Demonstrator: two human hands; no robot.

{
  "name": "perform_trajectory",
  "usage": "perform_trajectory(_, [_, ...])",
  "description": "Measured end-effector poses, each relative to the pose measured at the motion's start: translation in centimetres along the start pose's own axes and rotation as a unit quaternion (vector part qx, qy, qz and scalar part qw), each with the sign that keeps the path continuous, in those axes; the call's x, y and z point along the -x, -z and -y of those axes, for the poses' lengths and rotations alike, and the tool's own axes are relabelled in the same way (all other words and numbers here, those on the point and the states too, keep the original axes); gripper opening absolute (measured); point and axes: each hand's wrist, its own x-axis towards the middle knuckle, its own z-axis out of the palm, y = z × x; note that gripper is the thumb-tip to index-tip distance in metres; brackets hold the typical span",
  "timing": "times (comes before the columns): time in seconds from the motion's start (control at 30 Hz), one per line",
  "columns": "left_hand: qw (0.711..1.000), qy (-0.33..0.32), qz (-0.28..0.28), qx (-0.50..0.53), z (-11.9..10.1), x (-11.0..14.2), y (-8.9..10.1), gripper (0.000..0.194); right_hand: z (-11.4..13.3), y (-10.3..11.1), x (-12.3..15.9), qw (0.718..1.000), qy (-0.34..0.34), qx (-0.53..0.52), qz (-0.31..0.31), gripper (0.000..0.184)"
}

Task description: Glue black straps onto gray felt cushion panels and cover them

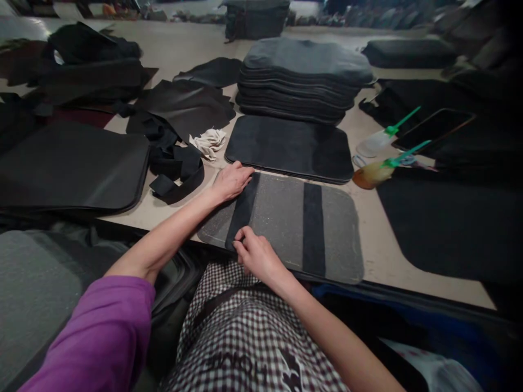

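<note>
A grey rounded panel lies at the table's front edge, with two black strips across it. My left hand is at the far end of the left black strip, fingers bent and close together on it. At the strip's near end, my right hand pinches it between thumb and fingertips. The right black strip lies flat on the panel, apart from both hands. Just behind the panel is a low stack of black rounded panels.
A taller stack of dark panels stands farther back. Two squeeze bottles with green nozzles and a phone are on the right. Left are coiled black strips, a crumpled white cloth and large dark sheets.
</note>
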Motion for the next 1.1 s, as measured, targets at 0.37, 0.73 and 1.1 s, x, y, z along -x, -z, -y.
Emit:
perform_trajectory(0.37, [1.0,-0.029,-0.009,0.005,0.3,-1.5,-0.9,0.032,1.2,-0.9,2.4,0.94,0.103,0.325,-0.002,0.027])
perform_trajectory(0.73, [0.998,0.039,-0.029,0.046,1.7,-4.9,-3.0,0.028,-0.1,-0.7,2.8,0.953,0.147,0.253,-0.083,0.034])
perform_trajectory(1.1, [0.978,0.126,-0.036,0.163,1.6,-4.7,-1.9,0.044,-8.2,10.6,10.5,0.947,0.058,0.124,-0.292,0.028])
